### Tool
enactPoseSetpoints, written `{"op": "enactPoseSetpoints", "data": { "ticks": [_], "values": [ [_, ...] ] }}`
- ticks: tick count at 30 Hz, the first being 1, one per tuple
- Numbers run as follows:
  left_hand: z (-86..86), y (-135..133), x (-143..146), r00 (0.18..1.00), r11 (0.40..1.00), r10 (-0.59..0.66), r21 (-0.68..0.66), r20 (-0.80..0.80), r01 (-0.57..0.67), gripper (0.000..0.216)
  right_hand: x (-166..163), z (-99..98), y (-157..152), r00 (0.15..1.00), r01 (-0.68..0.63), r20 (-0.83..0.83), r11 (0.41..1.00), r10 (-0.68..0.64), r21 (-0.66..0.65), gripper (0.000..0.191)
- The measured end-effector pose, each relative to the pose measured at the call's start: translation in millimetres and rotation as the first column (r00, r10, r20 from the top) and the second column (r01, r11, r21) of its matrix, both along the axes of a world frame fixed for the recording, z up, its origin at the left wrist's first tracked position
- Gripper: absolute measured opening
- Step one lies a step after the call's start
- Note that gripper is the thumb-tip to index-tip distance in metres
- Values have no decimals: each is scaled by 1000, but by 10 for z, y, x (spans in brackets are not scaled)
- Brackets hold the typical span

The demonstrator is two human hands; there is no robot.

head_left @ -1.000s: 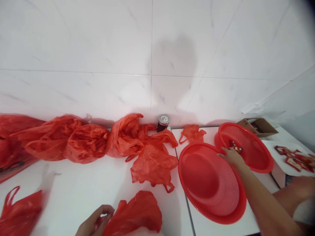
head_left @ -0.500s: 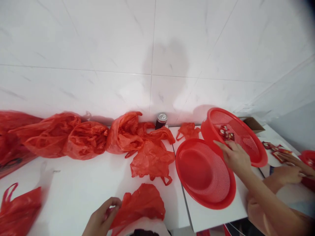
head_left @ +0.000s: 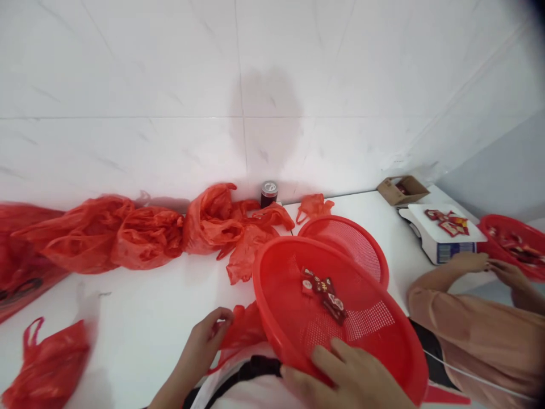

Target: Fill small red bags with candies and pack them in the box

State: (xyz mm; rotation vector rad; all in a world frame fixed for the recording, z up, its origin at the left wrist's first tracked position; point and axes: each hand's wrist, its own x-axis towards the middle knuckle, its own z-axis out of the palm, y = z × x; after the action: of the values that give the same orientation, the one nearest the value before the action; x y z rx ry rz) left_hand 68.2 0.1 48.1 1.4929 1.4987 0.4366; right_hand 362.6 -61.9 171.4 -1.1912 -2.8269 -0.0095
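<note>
My right hand [head_left: 349,378] grips the near rim of a red perforated plastic basket [head_left: 279,289], which is tilted in front of me. Several small dark-red wrapped packets [head_left: 323,292] lie inside it. My left hand [head_left: 208,338] has its fingers curled at the edge of a red plastic bag [head_left: 244,329], pinching it just left of the basket. Part of that bag is hidden under the basket's rim. Behind the held basket, a second red basket [head_left: 357,241] stands on the table, partly covered.
Filled red bags [head_left: 149,236] line the wall, with a can [head_left: 269,193] beside them. Another red bag [head_left: 51,363] lies front left. At right, a co-worker's hands [head_left: 489,264] are near a scale [head_left: 451,230] bearing packets, a cardboard box [head_left: 400,190] and a red basket [head_left: 511,221].
My right hand has brought the basket with packets from the right over to the front, beside the bag. My left hand stays at the bag. The view has turned slightly right.
</note>
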Motion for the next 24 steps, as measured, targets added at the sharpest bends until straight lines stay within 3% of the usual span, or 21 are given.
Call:
{"op": "enactPoseSetpoints", "data": {
  "ticks": [4, 8, 12, 16, 20, 24],
  "values": [
    [22, -60, -30, 1000, 1000, 25, 4, 6, -25, 25, -173, -268, 150, 984, 177, 39, 981, -175, -75, 48],
    [41, -156, -57, 998, 998, 54, 9, 22, -55, 25, -55, -256, 368, 941, 320, 142, 943, -306, -89, 60],
    [28, -217, -72, 997, 997, 70, 25, 33, -71, 25, -94, 43, 240, 967, 250, 53, 967, -248, -38, 51],
    [38, -188, -78, 998, 998, 54, 23, 40, -55, 23, -459, 268, 19, 995, 99, -31, 995, -99, -11, 37],
    [95, -112, -104, 994, 997, 82, 0, 70, -82, 24, -853, 216, 56, 998, 56, 3, 997, -56, -59, 37],
    [125, -110, -168, 991, 992, 117, 30, 60, -119, 28, -994, 89, 175, 981, 154, 143, 970, -128, -188, 62]
  ]
}}
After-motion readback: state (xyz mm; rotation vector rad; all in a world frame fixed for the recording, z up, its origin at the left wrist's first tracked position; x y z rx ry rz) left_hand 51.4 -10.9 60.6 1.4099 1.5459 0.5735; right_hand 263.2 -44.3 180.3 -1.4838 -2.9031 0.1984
